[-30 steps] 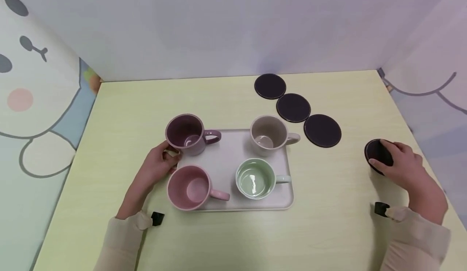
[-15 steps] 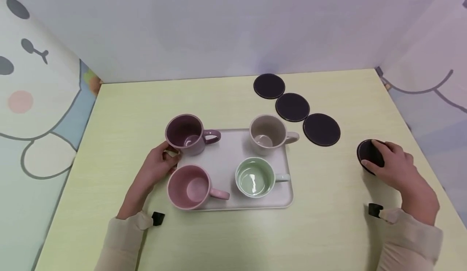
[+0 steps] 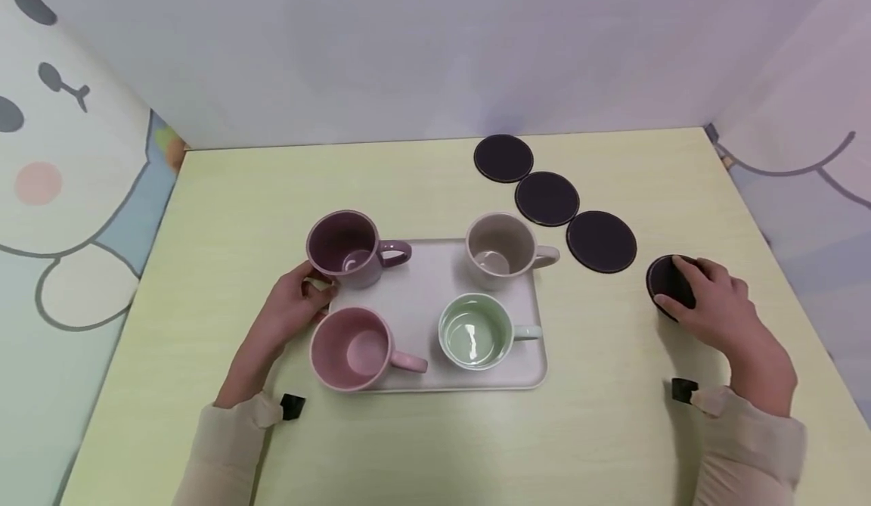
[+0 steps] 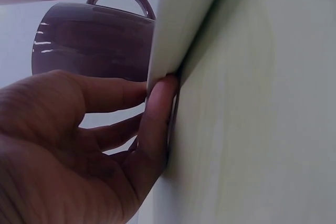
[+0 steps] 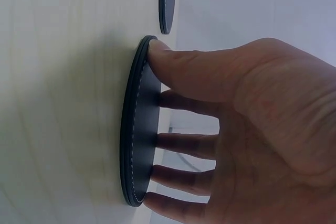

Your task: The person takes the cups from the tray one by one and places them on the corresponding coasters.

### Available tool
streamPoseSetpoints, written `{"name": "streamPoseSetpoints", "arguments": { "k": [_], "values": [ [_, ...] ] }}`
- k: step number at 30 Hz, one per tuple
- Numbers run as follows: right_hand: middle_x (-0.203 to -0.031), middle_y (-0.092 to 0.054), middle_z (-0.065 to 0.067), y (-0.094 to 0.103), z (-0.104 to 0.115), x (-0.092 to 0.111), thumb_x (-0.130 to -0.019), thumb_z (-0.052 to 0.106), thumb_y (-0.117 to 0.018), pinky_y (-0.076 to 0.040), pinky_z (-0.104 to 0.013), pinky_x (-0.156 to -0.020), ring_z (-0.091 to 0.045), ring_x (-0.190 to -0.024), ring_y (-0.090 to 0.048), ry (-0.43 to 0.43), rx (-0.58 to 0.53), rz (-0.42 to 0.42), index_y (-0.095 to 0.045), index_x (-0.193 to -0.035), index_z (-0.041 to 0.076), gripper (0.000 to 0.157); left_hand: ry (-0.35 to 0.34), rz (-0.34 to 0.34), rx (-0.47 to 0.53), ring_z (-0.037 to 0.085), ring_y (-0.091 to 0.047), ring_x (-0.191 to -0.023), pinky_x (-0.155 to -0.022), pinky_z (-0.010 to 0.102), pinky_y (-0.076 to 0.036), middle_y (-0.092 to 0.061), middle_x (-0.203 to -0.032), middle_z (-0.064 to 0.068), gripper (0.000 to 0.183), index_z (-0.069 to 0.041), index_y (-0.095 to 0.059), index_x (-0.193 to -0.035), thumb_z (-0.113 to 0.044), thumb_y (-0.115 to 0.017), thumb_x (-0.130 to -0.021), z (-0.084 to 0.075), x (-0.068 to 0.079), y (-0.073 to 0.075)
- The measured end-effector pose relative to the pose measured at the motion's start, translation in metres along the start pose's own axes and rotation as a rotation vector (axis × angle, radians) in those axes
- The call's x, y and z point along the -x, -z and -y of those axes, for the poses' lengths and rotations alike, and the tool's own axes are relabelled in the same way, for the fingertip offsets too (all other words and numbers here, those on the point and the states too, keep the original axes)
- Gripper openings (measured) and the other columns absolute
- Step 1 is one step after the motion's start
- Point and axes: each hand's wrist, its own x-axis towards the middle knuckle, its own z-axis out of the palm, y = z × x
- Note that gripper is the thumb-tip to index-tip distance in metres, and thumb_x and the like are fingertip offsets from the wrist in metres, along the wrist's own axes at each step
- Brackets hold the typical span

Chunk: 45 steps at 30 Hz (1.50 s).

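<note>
"While the left hand (image 3: 296, 305) grips the edge of the white tray (image 3: 422, 287), what does the right hand (image 3: 717, 302) have?"

"It holds the fourth coaster (image 3: 668, 285), thumb at one side of the rim and fingertips spread across to the other. I can't tell whether the disc touches the bench (image 3: 585, 438) or sits a little above it."

"How much looks done?"

"Three pieces, I'd say. The far coaster (image 3: 503, 159), middle coaster (image 3: 547, 198) and near coaster (image 3: 602, 241) run in a slanting line, edges touching or nearly so."

"And what is left?"

"The one in the right hand, by my judgement. It is just beside the near coaster, but the right wrist view shows a gap between the two, so I'd count it as unplaced."

"What about the mugs?"

"All four stand upright on the tray, handles to the right: the purple mug (image 3: 343, 247) and pink mug (image 3: 351, 349) along its left side, the beige mug (image 3: 500, 247) and green mug (image 3: 475, 332) along its right. None is on a coaster, so they look untouched to me."
</note>
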Motion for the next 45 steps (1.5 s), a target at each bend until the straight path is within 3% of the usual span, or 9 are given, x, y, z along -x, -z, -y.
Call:
{"name": "streamPoseSetpoints", "arguments": {
  "k": [19, 34, 45],
  "values": [
    [-0.152, -0.021, -0.047, -0.003, 0.022, -0.009, -0.107, 0.036, -0.057, -0.032, -0.084, -0.088, -0.077, -0.13, -0.022, 0.035, 0.013, -0.009, -0.027, -0.16, -0.002, 0.072, 0.002, -0.008, 0.019, 0.006, -0.058, -0.066, -0.058, 0.02, -0.053, -0.064, -0.108, 0.021, 0.032, 0.003, -0.058, -0.129, -0.006, -0.065, -0.099, -0.001, 0.001, 0.002],
    [-0.154, -0.019, -0.046, -0.002, 0.022, -0.011, -0.106, 0.038, -0.057, -0.029, -0.083, -0.089, -0.076, -0.131, -0.02, 0.028, -0.003, 0.008, -0.024, -0.162, 0.001, 0.075, 0.006, -0.007, 0.053, 0.006, -0.057, -0.068, -0.058, 0.02, -0.055, -0.062, -0.111, 0.022, 0.035, 0.003, -0.056, -0.132, -0.008, -0.066, -0.1, 0.001, 0.001, 0.002],
    [-0.155, -0.019, -0.043, -0.003, 0.018, -0.005, -0.104, 0.039, -0.063, -0.027, -0.082, -0.089, -0.075, -0.132, -0.02, 0.02, -0.04, -0.025, -0.028, -0.16, 0.003, 0.075, 0.009, 0.006, 0.046, 0.007, -0.058, -0.067, -0.058, 0.021, -0.055, -0.063, -0.111, 0.022, 0.036, 0.004, -0.056, -0.133, -0.008, -0.065, -0.1, 0.0, 0.0, 0.001]
  ]
}}
